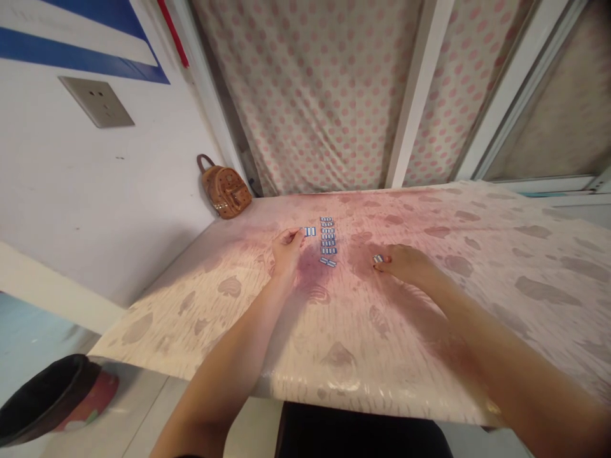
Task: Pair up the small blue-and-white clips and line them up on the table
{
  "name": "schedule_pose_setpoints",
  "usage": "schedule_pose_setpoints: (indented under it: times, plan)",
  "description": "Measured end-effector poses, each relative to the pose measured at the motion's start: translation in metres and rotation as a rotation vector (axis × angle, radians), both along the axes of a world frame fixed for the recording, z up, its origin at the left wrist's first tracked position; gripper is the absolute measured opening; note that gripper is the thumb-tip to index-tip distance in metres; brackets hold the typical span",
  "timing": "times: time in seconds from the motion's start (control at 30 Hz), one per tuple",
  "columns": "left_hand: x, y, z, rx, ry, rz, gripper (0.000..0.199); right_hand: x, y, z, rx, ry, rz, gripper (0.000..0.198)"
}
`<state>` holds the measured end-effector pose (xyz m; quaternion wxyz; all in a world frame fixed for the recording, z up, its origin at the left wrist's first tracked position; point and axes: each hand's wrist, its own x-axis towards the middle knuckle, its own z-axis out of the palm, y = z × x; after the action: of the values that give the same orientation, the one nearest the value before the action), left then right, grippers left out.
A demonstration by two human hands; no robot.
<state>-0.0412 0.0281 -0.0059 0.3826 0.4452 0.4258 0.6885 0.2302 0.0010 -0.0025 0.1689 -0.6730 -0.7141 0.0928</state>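
Observation:
Small blue-and-white rectangular pieces (328, 236) lie in several short rows, one below another, near the middle of the table. Below the rows, a couple of these pieces (328, 261) lie at a slant. To the left of the rows, my left hand (286, 247) is closed, thumb and fingers pinching the edge of a short strip of blue-and-white pieces (310, 231). Over on the right, my right hand (403, 263) is closed on a small blue-and-white piece (379, 259) at its fingertips. What is printed on the pieces is too small to read.
A patterned cloth (338, 356) covers the table. A small brown backpack (228, 191) stands at the back left corner by the wall. Dotted curtains (315, 95) hang behind the table. A dark-mouthed bin (90, 394) is on the floor at lower left.

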Motion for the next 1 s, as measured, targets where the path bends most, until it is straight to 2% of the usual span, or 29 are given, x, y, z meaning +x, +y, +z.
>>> schedule_pose_setpoints:
  times: [0.2, 0.3, 0.4, 0.5, 0.6, 0.67, 0.8, 1.0]
  plan:
    - [0.002, -0.003, 0.0, -0.033, 0.047, 0.026, 0.018, -0.01, -0.004, -0.001, 0.116, 0.109, 0.039, 0.007]
    - [0.01, -0.007, -0.001, -0.012, 0.113, -0.015, 0.016, -0.021, -0.011, 0.008, 0.199, 0.317, 0.12, 0.019]
    - [0.021, -0.013, -0.003, 0.019, 0.156, -0.106, 0.015, -0.035, -0.019, 0.016, 0.193, 0.52, 0.216, 0.026]
    - [0.033, -0.022, -0.003, 0.013, 0.178, -0.198, 0.016, -0.047, -0.026, 0.019, 0.144, 0.622, 0.307, 0.024]
    - [0.042, -0.03, -0.001, -0.002, 0.186, -0.245, 0.018, -0.053, -0.031, 0.018, 0.088, 0.697, 0.292, 0.019]
    - [0.046, -0.034, 0.0, -0.012, 0.179, -0.271, 0.019, -0.054, -0.033, 0.018, 0.105, 0.703, 0.243, 0.018]
    - [0.047, -0.037, 0.001, -0.042, 0.174, -0.296, 0.02, -0.053, -0.034, 0.019, 0.216, 0.567, 0.152, 0.02]
    - [0.047, -0.036, -0.002, -0.043, 0.185, -0.335, 0.021, -0.052, -0.034, 0.02, 0.266, 0.464, 0.124, 0.021]
